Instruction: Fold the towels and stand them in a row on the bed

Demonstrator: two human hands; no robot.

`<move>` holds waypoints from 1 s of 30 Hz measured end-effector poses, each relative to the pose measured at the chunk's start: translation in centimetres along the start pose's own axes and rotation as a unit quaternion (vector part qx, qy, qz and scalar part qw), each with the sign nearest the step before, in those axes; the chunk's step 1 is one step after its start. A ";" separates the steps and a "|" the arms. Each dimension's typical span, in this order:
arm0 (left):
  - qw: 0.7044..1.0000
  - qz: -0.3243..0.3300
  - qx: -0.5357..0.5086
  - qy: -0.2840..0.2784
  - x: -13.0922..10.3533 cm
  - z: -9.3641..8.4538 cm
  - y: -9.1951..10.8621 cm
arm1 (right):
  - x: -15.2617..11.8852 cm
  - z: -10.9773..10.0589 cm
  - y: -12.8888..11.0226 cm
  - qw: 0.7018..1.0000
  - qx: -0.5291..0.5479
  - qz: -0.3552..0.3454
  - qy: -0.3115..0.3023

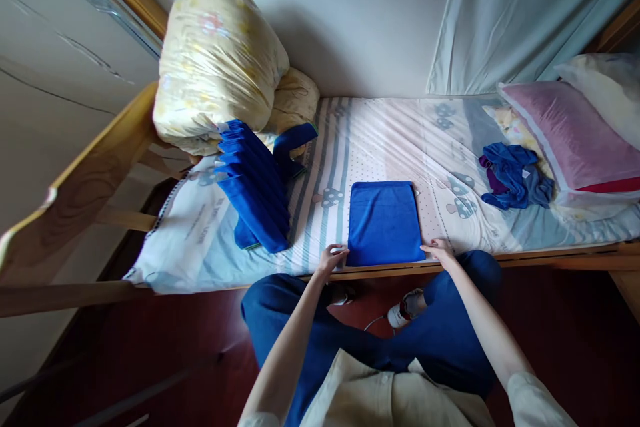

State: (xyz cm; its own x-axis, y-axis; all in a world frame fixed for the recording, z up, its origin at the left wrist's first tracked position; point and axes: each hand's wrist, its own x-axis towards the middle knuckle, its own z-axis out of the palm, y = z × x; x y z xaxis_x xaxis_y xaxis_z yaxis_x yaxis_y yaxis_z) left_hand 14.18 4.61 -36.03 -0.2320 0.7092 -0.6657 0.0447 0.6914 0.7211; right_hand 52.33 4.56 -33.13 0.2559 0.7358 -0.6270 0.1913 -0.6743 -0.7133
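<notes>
A blue towel (384, 223) lies flat in a near-square shape at the bed's front edge. My left hand (332, 257) pinches its near left corner, the fingertips closed on the fabric. At the opposite near corner, the fingers of my right hand (439, 250) are closed on the towel's edge. To the left, a row of folded blue towels (255, 187) leans in overlapping layers on the bed. Beside that row lies a strip of blue cloth with a dark edge (295, 140).
The bed (380, 127) has a patterned sheet. Bulky yellow bedding (215, 67) stands at the back left, near a wooden bed rail (80, 180). On the right are crumpled blue and purple cloths (515, 173) and a pink pillow (575, 127). A pale curtain (520, 20) hangs behind.
</notes>
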 end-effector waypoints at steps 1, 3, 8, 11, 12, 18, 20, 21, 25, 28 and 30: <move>1.000 -0.011 -0.004 -0.005 0.6 0.1 0.5 | 0.6 0.2 -0.3 1.000 0.010 0.008 -0.002; 1.000 -0.025 -0.005 -0.017 1.9 0.4 1.5 | 1.8 0.5 -1.0 0.999 0.025 0.020 -0.007; 0.999 -0.017 -0.038 -0.020 5.6 1.7 4.2 | 4.7 1.4 -3.1 0.999 0.031 0.020 0.001; 0.998 -0.012 -0.056 -0.007 7.7 2.3 6.1 | 6.7 1.7 -4.6 1.000 0.017 0.002 0.000; 0.998 -0.012 -0.063 -0.004 8.4 2.5 6.7 | 7.4 1.9 -5.2 1.000 0.013 0.000 0.002; 0.994 -0.012 -0.103 0.028 12.0 3.7 10.6 | 12.0 3.0 -8.7 0.999 0.042 0.006 0.033; 0.993 -0.008 -0.110 0.039 13.1 4.1 11.8 | 13.3 3.5 -10.0 0.997 0.059 0.008 0.042; 0.993 -0.005 -0.111 0.044 13.6 4.2 12.4 | 13.9 3.7 -10.6 0.997 0.063 0.008 0.046; 0.993 0.008 -0.082 0.079 15.2 4.7 14.1 | 15.8 4.4 -12.8 0.996 0.062 -0.006 0.067; 0.994 0.016 -0.043 0.096 15.9 4.7 14.7 | 16.5 4.9 -14.0 0.995 0.068 -0.020 0.074; 0.995 0.024 -0.018 0.100 16.2 4.7 14.8 | 16.8 5.2 -14.4 0.994 0.079 -0.026 0.076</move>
State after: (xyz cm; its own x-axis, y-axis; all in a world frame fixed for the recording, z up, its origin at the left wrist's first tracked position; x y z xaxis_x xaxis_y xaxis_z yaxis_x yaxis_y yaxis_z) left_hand 15.68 26.99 -37.02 -0.4187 0.6978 -0.5811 0.0270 0.6492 0.7601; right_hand 48.93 27.00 -35.00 0.3923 0.7430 -0.5423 0.0596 -0.6089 -0.7910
